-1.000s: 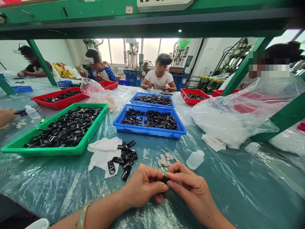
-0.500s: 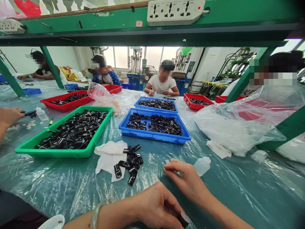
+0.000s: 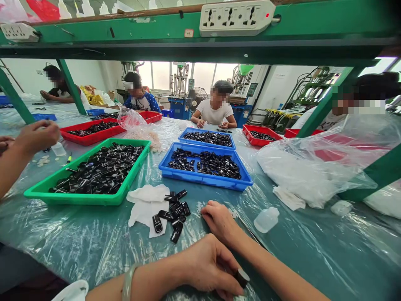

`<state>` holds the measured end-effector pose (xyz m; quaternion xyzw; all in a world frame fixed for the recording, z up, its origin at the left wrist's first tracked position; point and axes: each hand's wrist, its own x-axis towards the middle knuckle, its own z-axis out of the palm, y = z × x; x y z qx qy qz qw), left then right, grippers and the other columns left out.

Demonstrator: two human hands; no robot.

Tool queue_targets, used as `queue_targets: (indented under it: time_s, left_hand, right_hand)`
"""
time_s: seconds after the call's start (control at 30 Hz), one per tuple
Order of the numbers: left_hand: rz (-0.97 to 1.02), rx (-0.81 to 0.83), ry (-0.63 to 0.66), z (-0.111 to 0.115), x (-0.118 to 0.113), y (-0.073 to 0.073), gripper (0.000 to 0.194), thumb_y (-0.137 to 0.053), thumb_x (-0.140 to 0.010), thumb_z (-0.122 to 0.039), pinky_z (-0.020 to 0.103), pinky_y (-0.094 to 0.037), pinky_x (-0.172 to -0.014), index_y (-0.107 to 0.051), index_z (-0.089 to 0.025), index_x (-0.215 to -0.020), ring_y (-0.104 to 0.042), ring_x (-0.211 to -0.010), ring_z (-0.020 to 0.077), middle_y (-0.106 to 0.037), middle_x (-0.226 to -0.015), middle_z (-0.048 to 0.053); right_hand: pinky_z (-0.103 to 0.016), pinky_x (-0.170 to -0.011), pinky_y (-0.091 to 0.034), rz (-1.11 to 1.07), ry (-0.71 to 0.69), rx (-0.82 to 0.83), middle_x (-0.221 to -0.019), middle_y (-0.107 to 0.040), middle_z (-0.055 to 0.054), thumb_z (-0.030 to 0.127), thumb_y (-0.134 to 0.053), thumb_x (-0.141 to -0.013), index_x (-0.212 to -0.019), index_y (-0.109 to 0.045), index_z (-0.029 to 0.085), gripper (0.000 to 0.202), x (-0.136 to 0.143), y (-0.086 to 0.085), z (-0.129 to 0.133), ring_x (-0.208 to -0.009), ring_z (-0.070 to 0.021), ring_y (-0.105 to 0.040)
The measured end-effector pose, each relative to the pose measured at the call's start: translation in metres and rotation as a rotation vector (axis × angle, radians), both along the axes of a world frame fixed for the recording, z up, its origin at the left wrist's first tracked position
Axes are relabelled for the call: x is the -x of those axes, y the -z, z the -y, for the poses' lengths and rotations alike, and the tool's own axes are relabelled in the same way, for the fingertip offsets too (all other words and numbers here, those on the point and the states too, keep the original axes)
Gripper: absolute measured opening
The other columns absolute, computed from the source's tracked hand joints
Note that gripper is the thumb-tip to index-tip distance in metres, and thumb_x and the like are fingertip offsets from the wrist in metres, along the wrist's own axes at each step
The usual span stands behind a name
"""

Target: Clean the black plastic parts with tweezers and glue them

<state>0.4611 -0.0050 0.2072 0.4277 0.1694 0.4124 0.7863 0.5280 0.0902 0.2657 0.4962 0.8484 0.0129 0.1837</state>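
Near the bottom edge, my left hand (image 3: 208, 267), with a pale bangle (image 3: 128, 284) on its wrist, pinches a small black piece with a light round face (image 3: 242, 276). Farther forward, my right hand (image 3: 219, 219) has its fingertips together at a little pile of tiny white bits (image 3: 200, 207); whatever is between them is hidden. Left of that hand, several glossy black parts (image 3: 177, 209) lie loosely, some on a white cloth (image 3: 139, 211). A translucent bottle (image 3: 266, 220) lies to the right of my right hand.
Behind are a green tray (image 3: 86, 200) and a blue tray (image 3: 205, 179), both holding black parts. A plastic bag (image 3: 300, 171) lies right. Another person's hand (image 3: 39, 136) is at the left. A green shelf beam (image 3: 156, 31) spans overhead; people sit across the table.
My right hand has moved left and forward to the white bits, away from the bottle. My left hand still holds the black piece. The other person's hand at the left has risen.
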Motion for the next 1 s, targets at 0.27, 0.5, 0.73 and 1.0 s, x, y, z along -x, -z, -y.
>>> queue_targets:
  time_s: [0.27, 0.5, 0.73, 1.0]
  left_hand:
    - [-0.016, 0.041, -0.033, 0.000, 0.004, -0.007, 0.068, -0.074, -0.034, -0.050, 0.007, -0.042, -0.044, -0.058, -0.002, -0.080, -0.051, -0.045, 0.0028, -0.052, -0.054, 0.000]
    - [-0.079, 0.030, -0.043, 0.001, 0.005, -0.005, 0.049, -0.070, -0.047, -0.039, 0.006, -0.042, -0.047, -0.057, -0.002, -0.077, -0.052, -0.047, 0.0019, -0.053, -0.057, 0.001]
    - [-0.083, 0.060, -0.135, -0.002, 0.005, -0.010, 0.047, -0.066, -0.053, -0.039, 0.008, -0.042, -0.046, -0.057, -0.004, -0.082, -0.053, -0.048, 0.0034, -0.052, -0.056, 0.001]
    - [-0.116, 0.052, -0.134, -0.006, 0.003, -0.008, 0.042, -0.064, -0.055, -0.038, 0.007, -0.043, -0.048, -0.056, -0.005, -0.081, -0.054, -0.050, 0.0027, -0.052, -0.058, 0.000]
  right_hand:
    - [-0.010, -0.077, -0.002, 0.023, 0.021, -0.031, -0.105, -0.040, 0.004, 0.025, -0.014, -0.082, -0.098, -0.048, 0.017, 0.038, -0.008, -0.010, 0.008, -0.077, 0.0122, -0.009]
    - [-0.004, -0.091, -0.013, -0.112, 0.068, -0.050, -0.104, -0.043, 0.007, 0.034, -0.013, -0.084, -0.096, -0.051, 0.019, 0.042, -0.034, -0.025, 0.027, -0.086, 0.0149, -0.021]
    - [0.015, -0.071, -0.029, -0.513, 0.046, -0.035, -0.086, -0.049, 0.003, 0.054, -0.030, -0.077, -0.081, -0.056, 0.008, 0.052, -0.066, -0.045, 0.056, -0.076, 0.0222, -0.039]
    - [0.018, -0.067, -0.030, -0.640, -0.095, 0.048, -0.077, -0.051, 0.000, 0.042, -0.032, -0.078, -0.071, -0.060, 0.006, 0.046, -0.064, -0.045, 0.072, -0.070, 0.0210, -0.044]
